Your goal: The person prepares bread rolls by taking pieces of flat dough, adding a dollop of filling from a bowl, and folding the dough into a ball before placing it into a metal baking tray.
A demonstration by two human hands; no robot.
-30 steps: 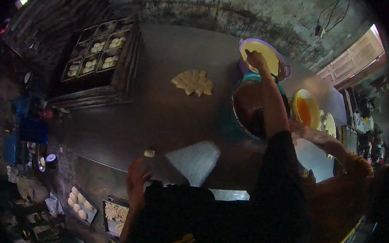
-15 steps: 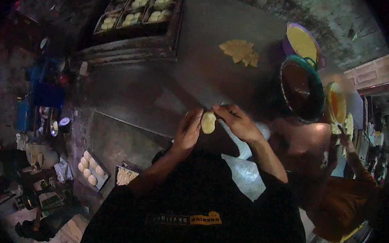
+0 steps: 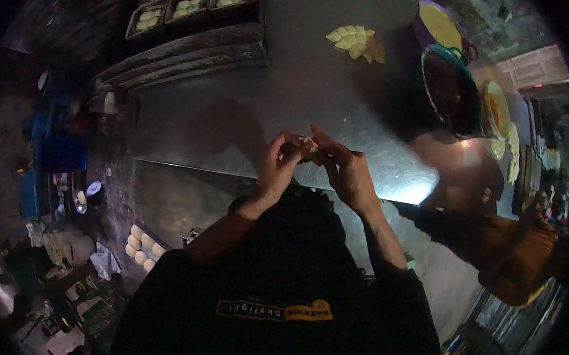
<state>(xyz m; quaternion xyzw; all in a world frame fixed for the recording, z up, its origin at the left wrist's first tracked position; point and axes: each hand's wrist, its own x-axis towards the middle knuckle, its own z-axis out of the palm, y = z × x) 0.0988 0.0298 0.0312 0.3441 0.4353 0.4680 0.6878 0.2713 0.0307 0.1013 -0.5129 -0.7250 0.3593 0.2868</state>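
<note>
Over the near edge of the dark worktop [image 3: 290, 99], a small pale piece of dough [image 3: 309, 143] sits between my two hands. My left hand [image 3: 279, 164] has its fingers curled against the dough's left side. On the other side, the thumb and fingers of my right hand [image 3: 347, 172] pinch it. Most of the dough is hidden behind the fingers. Farther off on the worktop lies a flat, overlapping cluster of dough pieces [image 3: 353, 41], apart from both hands.
Tins of dough rolls [image 3: 191, 6] stand back left. At the right are a purple tub [image 3: 426, 37] of yellow stuff, a green tub [image 3: 449, 90] and a yellow bowl [image 3: 497, 108]. A co-worker's brown garment [image 3: 497, 248] is close on my right. Dough balls [image 3: 142, 245] lie lower left.
My hands have closed in around the dough, which showed as a hanging oval before and is now mostly covered. The co-worker has shifted closer, and the view has tilted.
</note>
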